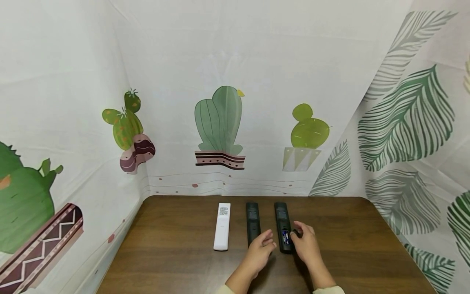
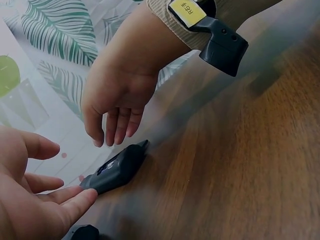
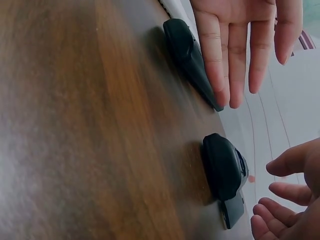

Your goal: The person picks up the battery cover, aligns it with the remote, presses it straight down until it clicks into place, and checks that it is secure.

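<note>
Bare left hand [image 1: 260, 251] is hovering, fingers loosely apart; I'm watching the relaxed bare right hand [image 1: 306, 243] hovering near a black plastic cover [image 3: 233, 212] beside a long black remote [image 1: 282, 218] showing blue cylindrical batteries [image 1: 286, 237]

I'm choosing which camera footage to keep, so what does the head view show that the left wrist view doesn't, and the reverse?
Only the head view shows the white remote and the tall cactus print in the middle.

Only the left wrist view shows the yellow label and black mount on the right wrist.

Both show the left hand, right hand, open-backed black remote, wooden table and leaf prints.
</note>
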`<state>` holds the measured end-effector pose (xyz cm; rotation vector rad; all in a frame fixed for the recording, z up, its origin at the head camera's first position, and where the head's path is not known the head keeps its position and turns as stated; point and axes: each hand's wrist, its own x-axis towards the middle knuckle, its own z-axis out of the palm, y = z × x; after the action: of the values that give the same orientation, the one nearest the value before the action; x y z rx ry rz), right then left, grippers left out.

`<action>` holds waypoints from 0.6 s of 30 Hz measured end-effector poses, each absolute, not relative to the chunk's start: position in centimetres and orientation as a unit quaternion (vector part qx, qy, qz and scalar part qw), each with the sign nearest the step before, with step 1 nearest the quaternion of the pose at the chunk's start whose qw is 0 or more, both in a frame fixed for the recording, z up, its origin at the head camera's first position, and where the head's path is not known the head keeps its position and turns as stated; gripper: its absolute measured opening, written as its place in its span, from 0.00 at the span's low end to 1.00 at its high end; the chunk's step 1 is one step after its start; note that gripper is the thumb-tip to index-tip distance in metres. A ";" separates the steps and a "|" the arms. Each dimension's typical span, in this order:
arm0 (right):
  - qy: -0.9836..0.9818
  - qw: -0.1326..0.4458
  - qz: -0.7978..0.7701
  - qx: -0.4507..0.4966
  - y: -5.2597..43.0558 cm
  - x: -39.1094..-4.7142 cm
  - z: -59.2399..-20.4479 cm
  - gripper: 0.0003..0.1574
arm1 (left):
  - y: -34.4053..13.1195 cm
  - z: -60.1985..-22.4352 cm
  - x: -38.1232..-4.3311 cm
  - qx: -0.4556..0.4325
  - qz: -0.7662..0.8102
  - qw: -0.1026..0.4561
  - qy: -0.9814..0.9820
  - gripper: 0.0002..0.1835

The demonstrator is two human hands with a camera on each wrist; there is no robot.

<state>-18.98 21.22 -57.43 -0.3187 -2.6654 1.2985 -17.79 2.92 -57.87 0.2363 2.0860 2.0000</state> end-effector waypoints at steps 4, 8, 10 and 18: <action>-0.892 0.069 0.433 -0.112 21.6 -18.9 -57.6 0.30 | 3.3 -58.0 -18.0 0.077 0.684 0.128 0.714 0.32; -0.896 0.067 0.425 -0.113 21.9 -18.9 -57.7 0.30 | 3.6 -58.1 -18.2 0.073 0.682 0.142 0.713 0.33; -0.898 0.068 0.421 -0.111 22.0 -18.9 -57.8 0.30 | 3.8 -58.1 -18.3 0.071 0.680 0.147 0.715 0.33; -0.903 0.058 0.410 -0.111 22.2 -19.1 -58.3 0.31 | 4.5 -58.3 -18.4 0.067 0.671 0.167 0.719 0.34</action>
<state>-19.09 22.24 -58.29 -0.3353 -2.7378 1.2429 -18.40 4.45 -58.31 0.1914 2.0476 1.9104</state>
